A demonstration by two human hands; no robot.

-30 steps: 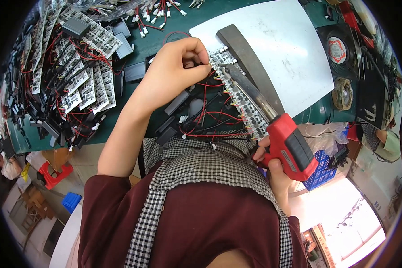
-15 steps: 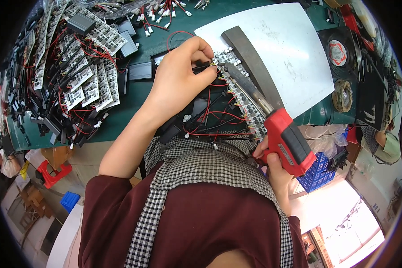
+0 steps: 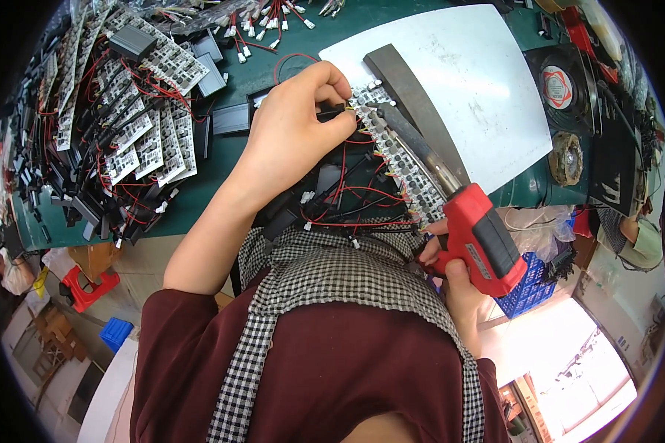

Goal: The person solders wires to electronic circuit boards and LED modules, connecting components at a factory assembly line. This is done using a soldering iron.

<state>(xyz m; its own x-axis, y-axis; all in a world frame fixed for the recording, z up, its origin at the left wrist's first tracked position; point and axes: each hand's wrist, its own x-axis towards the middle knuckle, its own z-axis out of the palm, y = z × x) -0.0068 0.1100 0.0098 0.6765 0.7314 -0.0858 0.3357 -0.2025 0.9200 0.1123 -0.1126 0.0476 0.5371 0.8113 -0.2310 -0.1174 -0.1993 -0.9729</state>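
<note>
My right hand (image 3: 459, 286) is wrapped round the grip of a red and black soldering gun (image 3: 484, 240). Its long metal barrel slants up and left over a strip of circuit boards (image 3: 414, 177), the tip close to the strip's far end. At that end my left hand (image 3: 294, 122) is closed in a pinch on a thin wire, mostly hidden by the fingers. Red and black wires (image 3: 362, 190) run from the strip's left edge. Alongside lies a dark flat bar (image 3: 414, 96), resting on a white sheet (image 3: 488, 88).
On the left is a pile of circuit boards (image 3: 137, 122) with black cables and grey casings (image 3: 233, 118). White-tipped red wires (image 3: 270, 22) lie at the back. To the right are a round black reel (image 3: 561, 87) and a brownish ring-shaped object (image 3: 566, 159). A blue crate (image 3: 524, 288) stands below the table.
The soldering gun has moved slightly right and down, its tip drawing back from my left fingertips. My left hand has shifted slightly left, still pinching.
</note>
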